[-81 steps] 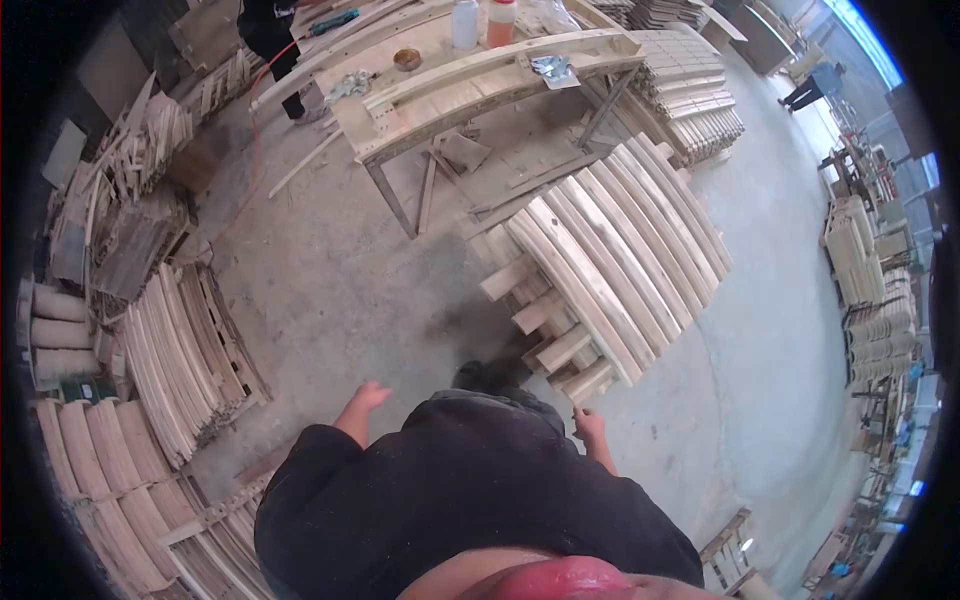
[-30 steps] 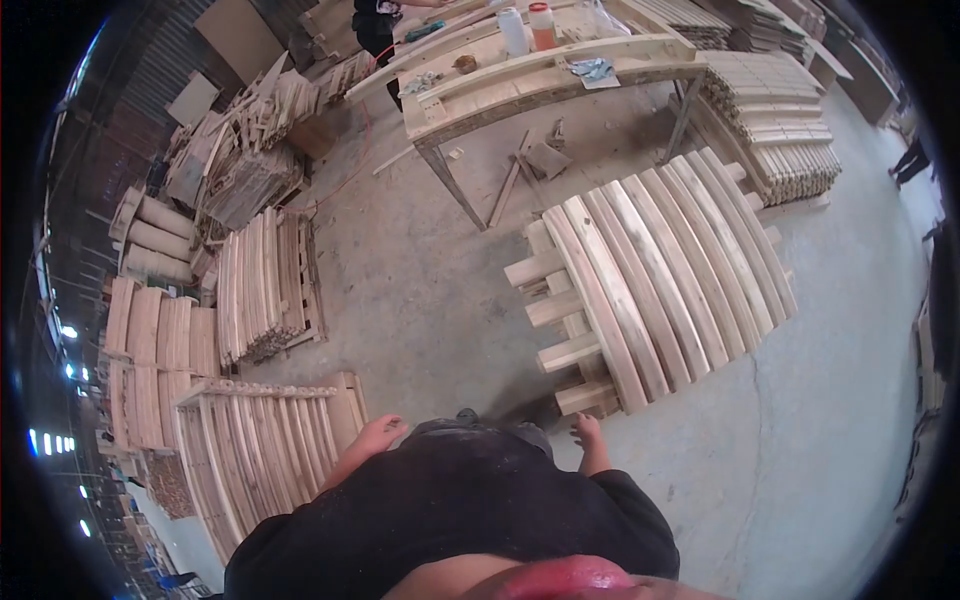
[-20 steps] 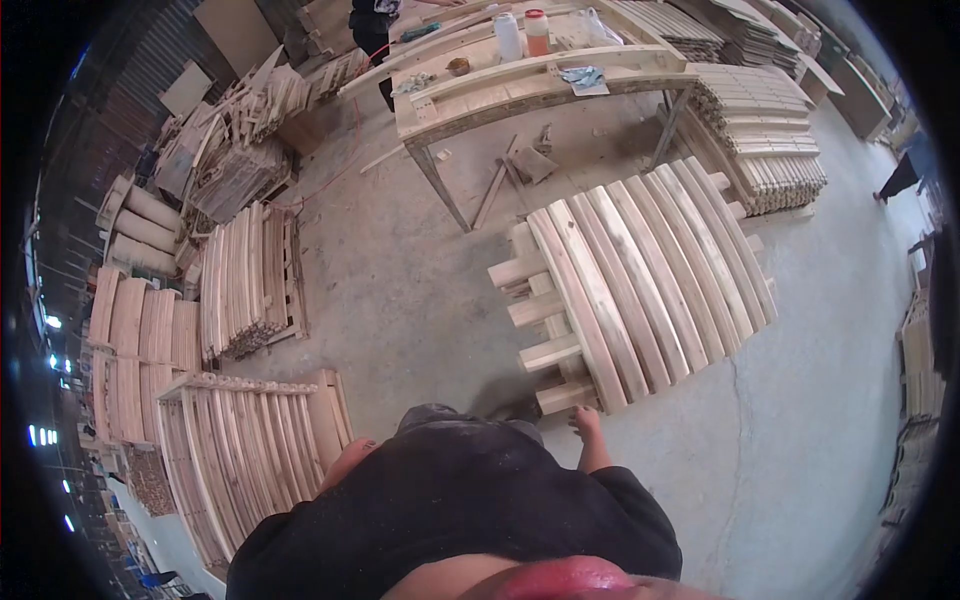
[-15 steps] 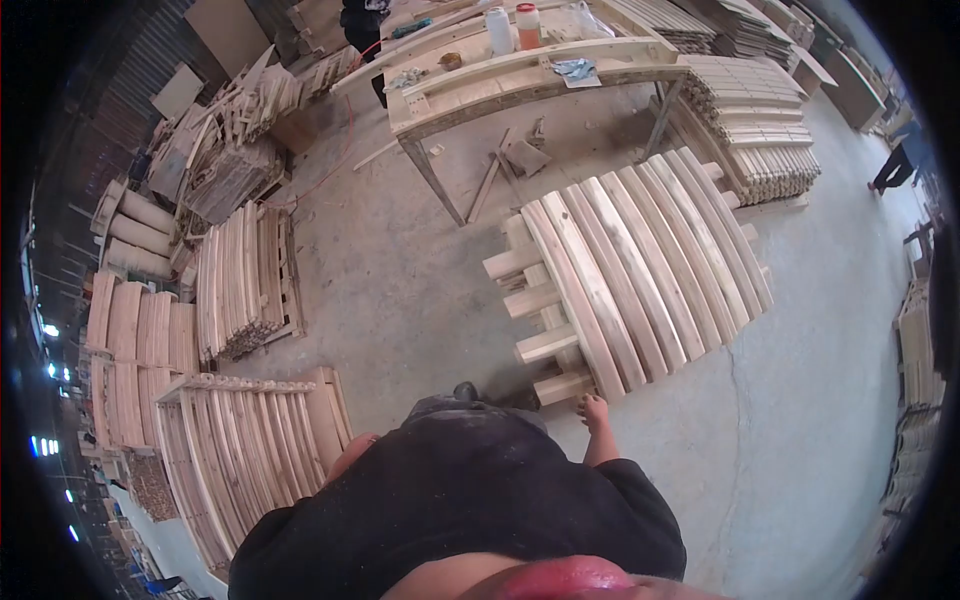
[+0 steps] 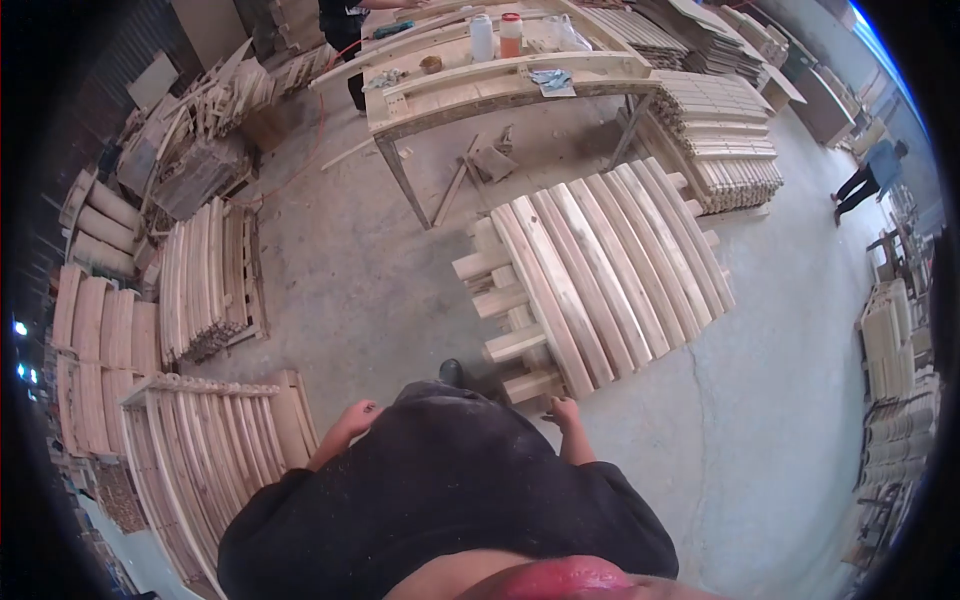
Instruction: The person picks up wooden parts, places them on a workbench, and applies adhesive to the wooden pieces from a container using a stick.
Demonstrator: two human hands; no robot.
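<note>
My left hand [image 5: 357,418] hangs beside my body, near a slatted wooden panel [image 5: 215,430] standing at the lower left. Its fingers are curled in; a small dark spot shows at the fingertips, and I cannot make out whether it is a held thing. My right hand [image 5: 564,411] hangs low with loosely bent fingers partly apart, and nothing shows in it. It is near the front corner of a stack of curved wooden slats [image 5: 620,275], whose crosswise beams [image 5: 515,345] stick out on the left. Whether the hand touches the stack I cannot tell.
A wooden workbench [image 5: 490,92] ahead carries a white jar [image 5: 482,38], a red-lidded jar [image 5: 511,36] and a blue cloth [image 5: 550,79]. Slat stacks [image 5: 210,285] stand left, more timber [image 5: 715,135] behind right. One person [image 5: 345,35] is at the bench; another [image 5: 872,178] is far right.
The view has shifted, so the bench and slat stack sit further left. My left hand has come out from beside my body into view. My right hand's fingers look more bent.
</note>
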